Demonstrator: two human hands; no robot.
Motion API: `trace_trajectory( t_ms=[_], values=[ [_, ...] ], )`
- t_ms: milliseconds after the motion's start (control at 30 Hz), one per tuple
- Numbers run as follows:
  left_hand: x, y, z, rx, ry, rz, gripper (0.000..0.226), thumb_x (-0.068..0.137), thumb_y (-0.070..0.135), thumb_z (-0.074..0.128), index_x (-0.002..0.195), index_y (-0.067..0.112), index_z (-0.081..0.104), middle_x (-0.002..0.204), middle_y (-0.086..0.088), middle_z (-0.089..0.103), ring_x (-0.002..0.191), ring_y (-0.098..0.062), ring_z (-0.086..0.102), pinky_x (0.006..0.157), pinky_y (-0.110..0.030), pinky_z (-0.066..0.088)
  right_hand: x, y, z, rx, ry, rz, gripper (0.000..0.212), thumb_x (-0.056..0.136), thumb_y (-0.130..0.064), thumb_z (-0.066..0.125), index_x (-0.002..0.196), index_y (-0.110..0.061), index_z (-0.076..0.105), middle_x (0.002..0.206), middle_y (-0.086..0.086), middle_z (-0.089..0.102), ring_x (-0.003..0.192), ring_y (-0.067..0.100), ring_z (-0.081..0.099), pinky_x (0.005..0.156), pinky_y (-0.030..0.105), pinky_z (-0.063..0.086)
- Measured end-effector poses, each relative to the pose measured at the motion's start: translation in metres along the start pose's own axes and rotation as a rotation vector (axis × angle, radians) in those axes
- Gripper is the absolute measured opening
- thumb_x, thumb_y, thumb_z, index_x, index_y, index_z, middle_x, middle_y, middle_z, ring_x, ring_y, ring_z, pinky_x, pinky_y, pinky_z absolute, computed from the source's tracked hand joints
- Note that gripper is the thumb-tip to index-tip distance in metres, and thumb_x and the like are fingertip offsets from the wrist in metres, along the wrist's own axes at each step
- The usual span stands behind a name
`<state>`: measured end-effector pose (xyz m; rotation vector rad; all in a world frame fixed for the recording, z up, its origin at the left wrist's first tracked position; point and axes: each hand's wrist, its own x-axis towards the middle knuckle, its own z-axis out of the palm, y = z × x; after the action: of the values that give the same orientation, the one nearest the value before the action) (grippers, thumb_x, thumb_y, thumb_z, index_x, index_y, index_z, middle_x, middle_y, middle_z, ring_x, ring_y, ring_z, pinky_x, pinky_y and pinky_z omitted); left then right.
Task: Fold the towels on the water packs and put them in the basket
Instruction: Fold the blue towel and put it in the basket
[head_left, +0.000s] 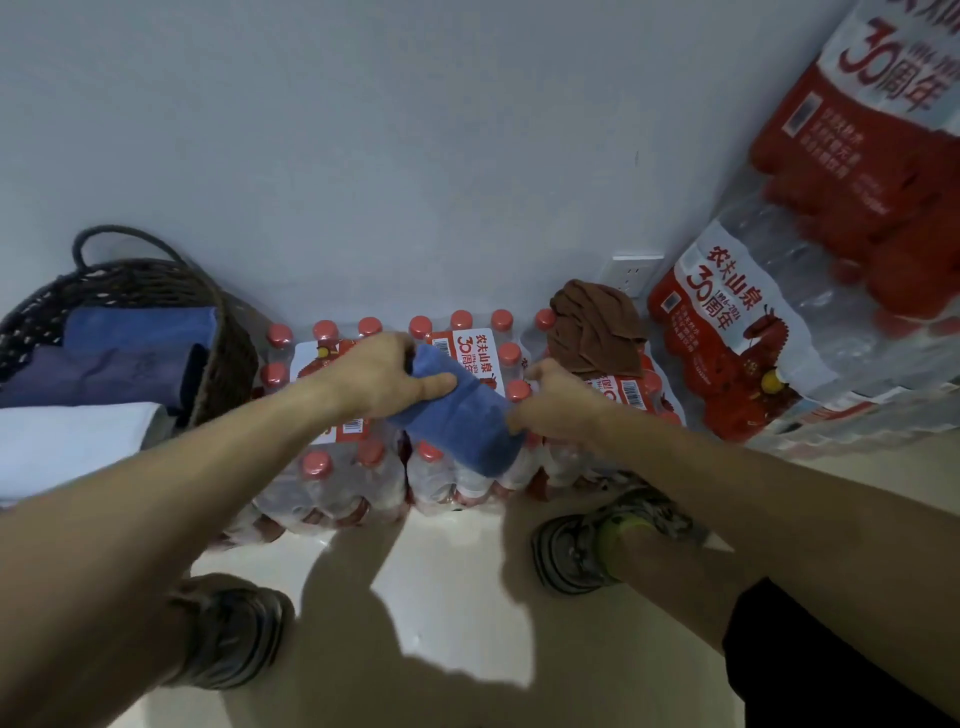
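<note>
We are bent over shrink-wrapped packs of red-capped water bottles (467, 364) on the floor, working a small blue terry towel (462, 421) that lies folded into a thick strip across their tops. Our left hand (384, 379) clamps the strip's end at ten o'clock, thumb on top; our right hand (556, 400) pinches the edge at three o'clock. The cloth looks soft, light and floppy, so we judge it best gripped at both ends, or the fold may fall open. A crumpled brown towel (595, 327) waits at two o'clock; the dark woven basket (228, 358), at nine o'clock, holds folded blue cloths. Our fingers under the towel are hidden, the basket's left side is cut off, and motion blurs the right hand.
</note>
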<state>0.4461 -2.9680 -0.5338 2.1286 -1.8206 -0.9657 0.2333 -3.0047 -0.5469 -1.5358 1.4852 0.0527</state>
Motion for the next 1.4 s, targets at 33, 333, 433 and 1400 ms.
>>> trace_trajectory(
  t_ms=[33, 333, 433, 1400],
  values=[
    [-0.005, 0.004, -0.013, 0.031, 0.009, 0.045, 0.029, 0.084, 0.050, 0.068, 0.088, 0.025, 0.053, 0.078, 0.009, 0.060, 0.069, -0.005, 0.056, 0.053, -0.020, 0.038, -0.006, -0.008, -0.001, -0.037, -0.006, -0.109, 0.063, 0.078, -0.021, 0.076, 0.129, -0.023, 0.039, 0.124, 0.002, 0.056, 0.094, 0.015, 0.061, 0.065, 0.024, 0.052],
    [-0.062, -0.016, -0.130, -0.284, -0.194, 0.244, 0.023, 0.085, 0.008, 0.073, 0.105, 0.018, 0.070, 0.099, -0.001, 0.076, 0.096, -0.019, 0.072, 0.086, -0.035, 0.058, -0.041, -0.090, 0.012, -0.129, -0.153, -0.619, 0.060, 0.076, -0.032, 0.084, 0.127, -0.022, 0.053, 0.112, -0.003, 0.066, 0.099, 0.015, 0.066, 0.083, 0.041, 0.056],
    [-0.068, -0.056, -0.163, -0.319, -0.152, 0.197, 0.029, 0.088, -0.001, 0.066, 0.109, 0.018, 0.070, 0.104, -0.003, 0.075, 0.101, -0.018, 0.070, 0.089, -0.036, 0.057, -0.032, -0.120, 0.018, -0.054, -0.262, -0.562, 0.037, 0.085, -0.036, 0.075, 0.112, -0.011, 0.068, 0.104, 0.002, 0.074, 0.089, 0.012, 0.071, 0.074, 0.028, 0.058],
    [-0.019, -0.273, -0.157, 0.443, 0.694, 0.028, 0.026, 0.084, 0.017, 0.067, 0.106, 0.005, 0.060, 0.104, -0.018, 0.052, 0.092, -0.038, 0.051, 0.076, -0.047, 0.043, 0.097, -0.307, 0.182, -0.791, 0.186, -0.856, 0.043, 0.083, -0.005, 0.060, 0.124, -0.019, 0.062, 0.120, 0.008, 0.047, 0.110, 0.029, 0.049, 0.087, 0.038, 0.048]
  ],
)
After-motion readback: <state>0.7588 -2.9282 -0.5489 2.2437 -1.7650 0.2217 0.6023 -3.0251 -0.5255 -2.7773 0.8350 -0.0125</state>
